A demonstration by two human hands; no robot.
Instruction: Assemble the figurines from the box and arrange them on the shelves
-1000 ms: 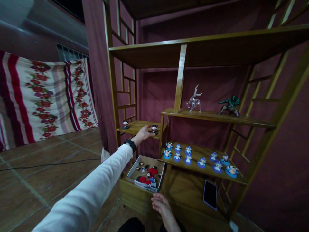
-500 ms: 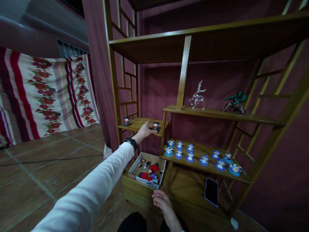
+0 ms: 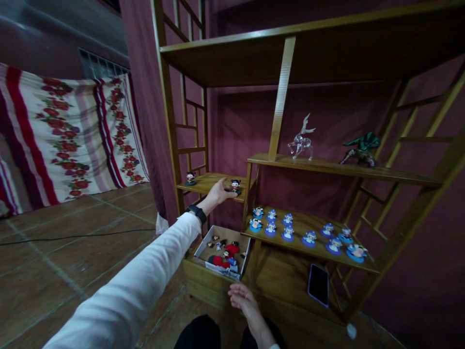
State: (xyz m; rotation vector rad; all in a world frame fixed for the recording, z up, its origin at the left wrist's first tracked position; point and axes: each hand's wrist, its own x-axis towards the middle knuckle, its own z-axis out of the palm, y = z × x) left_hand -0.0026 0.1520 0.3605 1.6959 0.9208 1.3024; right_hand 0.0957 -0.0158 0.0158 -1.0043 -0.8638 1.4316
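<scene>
My left hand (image 3: 218,193) reaches out to the small left shelf (image 3: 209,182), its thumb and fingers closed about the base of a small black-haired figurine (image 3: 236,185) near the shelf's right end. The figurine stands upright. Another such figurine (image 3: 190,178) is at the left end of that shelf. Low in front of the cabinet, over my knees, my right hand (image 3: 242,299) holds nothing; its fingers are loosely stretched. Between the hands, a shallow box (image 3: 202,246) contains several red, black and blue figurine pieces (image 3: 232,249).
Several blue-and-white figurines (image 3: 288,233) stand on the lower right shelf (image 3: 298,219). Above them are a clear deer ornament (image 3: 301,143) and a green-and-brown ornament (image 3: 361,149). A phone (image 3: 318,285) lies on the bottom board. A cable (image 3: 80,239) crosses the tiled floor.
The view has tilted and shifted slightly. My left hand stays at the same figurine, its fingers a little lower against it. My right hand is nearly still.
</scene>
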